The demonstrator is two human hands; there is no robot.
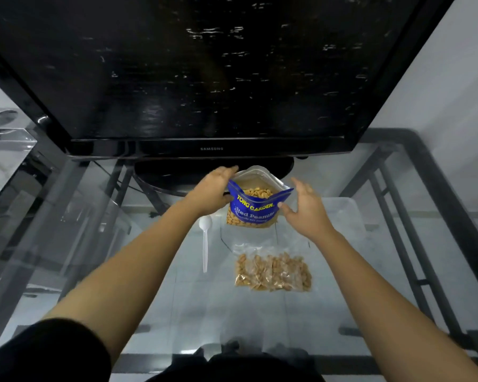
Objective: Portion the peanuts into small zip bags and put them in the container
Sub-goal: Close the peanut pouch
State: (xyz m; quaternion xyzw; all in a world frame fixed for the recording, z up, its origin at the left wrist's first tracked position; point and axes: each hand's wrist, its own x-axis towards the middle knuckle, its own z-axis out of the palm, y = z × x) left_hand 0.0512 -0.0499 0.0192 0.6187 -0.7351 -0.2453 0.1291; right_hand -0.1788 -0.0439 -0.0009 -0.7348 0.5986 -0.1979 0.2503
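A blue peanut bag stands upright on the glass table, its top open with peanuts showing inside. My left hand grips the bag's left upper edge. My right hand hovers just right of the bag, fingers spread, holding nothing. In front of the bag lies a small clear zip bag filled with peanuts. A white plastic spoon lies to the bag's left. A clear plastic container sits at the right, partly behind my right hand.
A large black television on its stand rises right behind the peanut bag. The table's dark metal frame runs along the right edge. Another glass surface sits at the far left.
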